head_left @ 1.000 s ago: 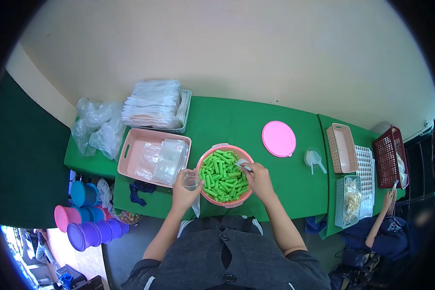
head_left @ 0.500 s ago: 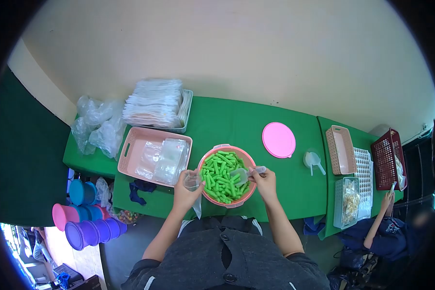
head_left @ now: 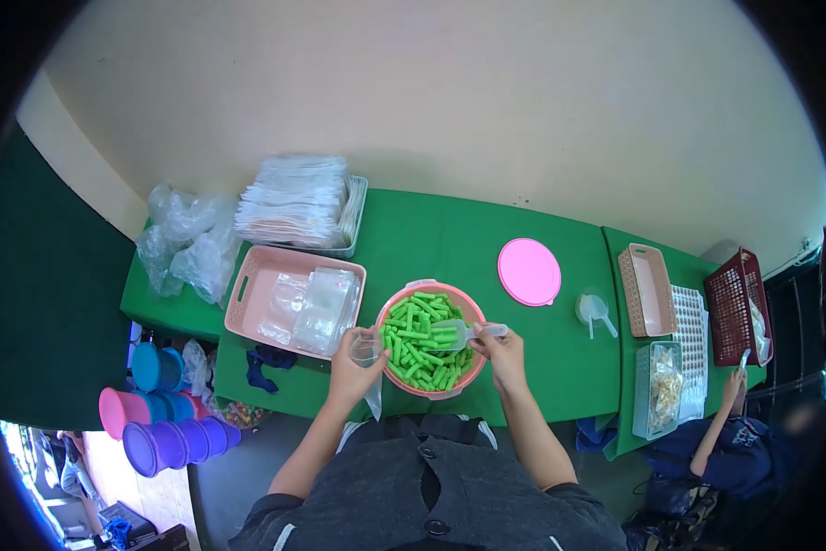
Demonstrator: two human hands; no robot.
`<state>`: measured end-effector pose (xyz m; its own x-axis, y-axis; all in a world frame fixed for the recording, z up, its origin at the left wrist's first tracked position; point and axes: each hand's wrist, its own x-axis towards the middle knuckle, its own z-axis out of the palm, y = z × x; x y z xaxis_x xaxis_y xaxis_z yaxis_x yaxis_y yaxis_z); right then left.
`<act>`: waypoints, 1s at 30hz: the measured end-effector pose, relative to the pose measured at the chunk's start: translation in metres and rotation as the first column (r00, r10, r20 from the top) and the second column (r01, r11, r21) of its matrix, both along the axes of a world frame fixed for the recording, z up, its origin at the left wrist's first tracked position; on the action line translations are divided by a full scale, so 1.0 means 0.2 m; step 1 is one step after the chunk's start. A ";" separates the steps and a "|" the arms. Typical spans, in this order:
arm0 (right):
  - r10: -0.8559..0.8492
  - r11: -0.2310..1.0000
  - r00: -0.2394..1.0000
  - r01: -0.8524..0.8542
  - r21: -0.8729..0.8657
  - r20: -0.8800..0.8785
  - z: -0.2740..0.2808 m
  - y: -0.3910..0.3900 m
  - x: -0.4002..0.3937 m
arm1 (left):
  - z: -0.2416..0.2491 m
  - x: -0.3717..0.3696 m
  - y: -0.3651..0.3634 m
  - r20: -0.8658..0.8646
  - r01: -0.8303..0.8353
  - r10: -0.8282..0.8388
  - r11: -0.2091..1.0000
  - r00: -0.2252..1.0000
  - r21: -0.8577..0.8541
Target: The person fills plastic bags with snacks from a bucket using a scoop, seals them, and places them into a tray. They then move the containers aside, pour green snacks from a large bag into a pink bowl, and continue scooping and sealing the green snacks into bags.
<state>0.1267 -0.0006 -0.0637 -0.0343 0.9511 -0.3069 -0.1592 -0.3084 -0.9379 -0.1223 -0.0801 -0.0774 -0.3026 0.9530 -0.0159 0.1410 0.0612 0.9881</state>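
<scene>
A pink tub full of short bright green sticks stands on the green-covered table before me. My right hand is closed round the handle of a translucent scoop. The scoop lies over the sticks, with some green pieces in or under its bowl. At the tub's left side my left hand grips a clear plastic bag. Its mouth is held wide and its lower end hangs down past the table edge. I see no sticks inside the bag.
Left of the tub, a pink basket holds flat clear bags. Behind it a tray carries stacked white packets. A pink lid and a small cup with a scoop lie right. Baskets and another person's hand are far right.
The scoop has levelled out slightly and moved a little left over the sticks. My left hand and the bag have hardly moved.
</scene>
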 end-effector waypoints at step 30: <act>-0.055 0.976 0.894 -0.046 -0.214 -0.445 -0.05 0.00 0.01 | 0.14 0.01 0.00 -0.432 0.045 -0.002 0.995 0.902 0.088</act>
<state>0.1295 -0.0005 -0.0730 -0.2115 0.8649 -0.4552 -0.5462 -0.4908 -0.6788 -0.1213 -0.0809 -0.0486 -0.2370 0.9506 0.2006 0.5549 -0.0371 0.8311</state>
